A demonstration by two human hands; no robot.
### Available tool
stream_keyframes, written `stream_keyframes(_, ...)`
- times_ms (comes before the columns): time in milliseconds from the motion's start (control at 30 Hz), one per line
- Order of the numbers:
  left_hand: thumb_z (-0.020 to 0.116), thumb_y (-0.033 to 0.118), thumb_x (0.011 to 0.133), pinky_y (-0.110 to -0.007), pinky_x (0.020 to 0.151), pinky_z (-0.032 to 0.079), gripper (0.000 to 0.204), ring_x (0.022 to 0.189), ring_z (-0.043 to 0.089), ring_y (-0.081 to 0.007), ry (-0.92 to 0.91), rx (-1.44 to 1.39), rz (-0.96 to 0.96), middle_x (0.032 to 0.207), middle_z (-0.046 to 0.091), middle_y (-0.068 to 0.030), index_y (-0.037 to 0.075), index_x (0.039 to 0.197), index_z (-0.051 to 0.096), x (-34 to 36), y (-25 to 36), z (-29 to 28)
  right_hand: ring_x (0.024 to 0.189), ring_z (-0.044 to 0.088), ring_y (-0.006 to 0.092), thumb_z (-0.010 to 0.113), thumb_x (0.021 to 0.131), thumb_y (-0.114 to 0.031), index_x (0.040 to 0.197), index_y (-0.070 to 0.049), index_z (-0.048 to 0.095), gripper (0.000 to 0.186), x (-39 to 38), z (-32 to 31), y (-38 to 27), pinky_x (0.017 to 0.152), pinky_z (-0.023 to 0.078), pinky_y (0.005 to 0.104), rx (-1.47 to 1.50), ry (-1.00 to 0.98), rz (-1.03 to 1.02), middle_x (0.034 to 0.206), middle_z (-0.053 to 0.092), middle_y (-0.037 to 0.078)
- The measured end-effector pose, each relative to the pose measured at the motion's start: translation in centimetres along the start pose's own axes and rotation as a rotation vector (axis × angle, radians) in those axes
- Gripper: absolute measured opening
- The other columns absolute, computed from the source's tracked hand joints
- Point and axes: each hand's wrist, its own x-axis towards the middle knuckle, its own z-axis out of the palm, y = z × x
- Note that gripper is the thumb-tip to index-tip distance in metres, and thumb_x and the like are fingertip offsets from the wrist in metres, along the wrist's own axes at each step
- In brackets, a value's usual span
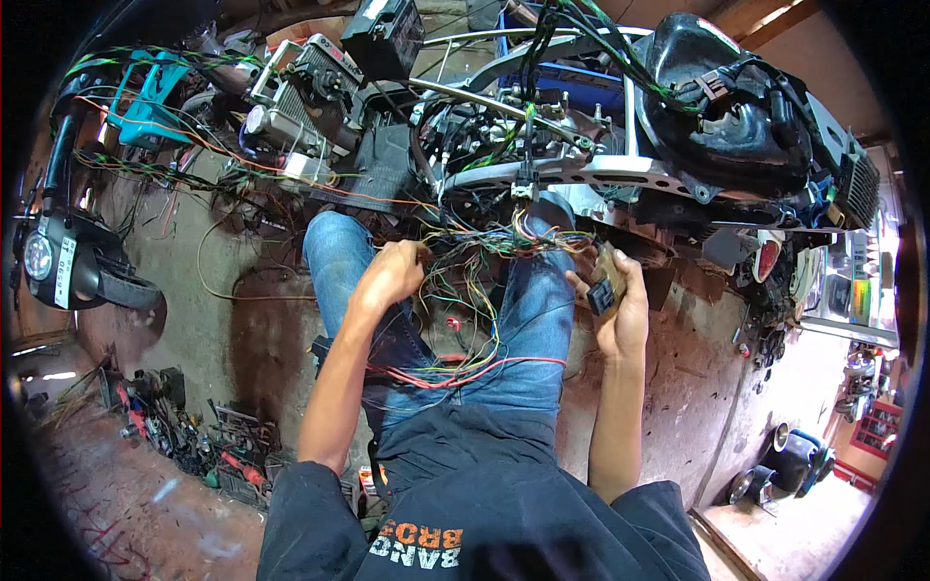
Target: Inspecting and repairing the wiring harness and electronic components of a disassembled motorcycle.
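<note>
My left hand (392, 274) has its fingers curled at a tangle of thin coloured wires (470, 242) above my left thigh (334, 257); what its fingertips hold is hidden. My right hand (620, 295) grips a flat brown piece (610, 266) with a black block-shaped part (600, 295) on it, beside the right end of the wire bundle. More loose wires hang between my legs and lie across my lap, among them thicker red ones (513, 359) and a small red connector (453, 324).
A partly dismantled motorcycle frame (591, 174) with a black tank (717, 87) spans the top. A radiator (300, 92), battery (373, 34) and teal plastic part (145, 116) are at upper left. Tools (223, 436) lie at lower left, machinery (785, 465) at lower right.
</note>
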Motion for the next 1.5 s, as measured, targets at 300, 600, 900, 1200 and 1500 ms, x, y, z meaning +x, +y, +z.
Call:
stream_keyframes(300, 0.051, 0.032, 0.104, -0.047, 0.076, 0.056, 0.038, 0.080, 0.072, -0.0363, -0.623, 0.068, 0.135, 0.086, 0.072, -0.0211, 0.000, 0.116, 0.066, -4.9, 2.9, 3.2, 0.106, 0.068, 0.0294, 0.055, 0.100, -0.030, 0.114, -0.006, 0.060, 0.028, 2.4, -2.5, -0.4, 0.093, 0.060, 0.0445, 0.170, 0.042, 0.127, 0.115, 0.068, 0.015)
stream_keyframes(600, 0.044, 0.037, 0.109, -0.039, 0.064, 0.055, 0.046, 0.069, 0.070, -0.0232, -0.712, -0.220, -0.038, 0.080, 0.069, -0.0118, -0.003, 0.102, 0.065, -14.3, 4.3, -1.3, 0.106, 0.069, 0.0280, 0.054, 0.101, -0.029, 0.117, -0.003, 0.061, 0.031, 3.2, 0.1, -1.3, 0.086, 0.062, 0.0380, 0.170, -0.027, 0.146, 0.116, 0.069, 0.014)
stream_keyframes(900, 0.080, 0.037, 0.082, -0.042, 0.080, 0.060, 0.081, 0.083, 0.074, -0.0361, -0.626, 0.189, -0.082, 0.120, 0.065, -0.0311, -0.007, 0.142, 0.049, 0.0, -2.1, 1.8, 0.095, 0.070, 0.0193, 0.064, 0.098, -0.025, 0.107, -0.007, 0.064, 0.020, 2.9, 1.9, -4.4, 0.073, 0.059, 0.0343, 0.313, 0.015, -0.007, 0.100, 0.070, 0.005)
stream_keyframes(1200, 0.071, 0.051, 0.089, -0.045, 0.110, 0.042, 0.082, 0.132, 0.052, -0.0441, 0.207, -0.161, 0.094, 0.136, 0.055, -0.0341, -0.009, 0.140, 0.049, 4.2, 0.5, 9.1, 0.124, 0.060, 0.0345, 0.063, 0.099, -0.026, 0.112, 0.002, 0.062, 0.030, 0.2, -2.0, -7.4, 0.085, 0.062, 0.0387, 0.416, -0.026, -0.084, 0.126, 0.065, 0.021)
stream_keyframes(1500, 0.069, 0.036, 0.096, -0.028, 0.075, 0.050, 0.036, 0.085, 0.065, -0.0141, -0.104, -0.804, -0.128, 0.093, 0.068, -0.0053, 0.001, 0.102, 0.066, 3.3, 2.1, 6.5, 0.112, 0.065, 0.0284, 0.068, 0.096, -0.024, 0.109, -0.008, 0.066, 0.021, 0.7, -7.7, -3.7, 0.092, 0.060, 0.0422, 0.405, 0.158, -0.064, 0.110, 0.068, 0.008)
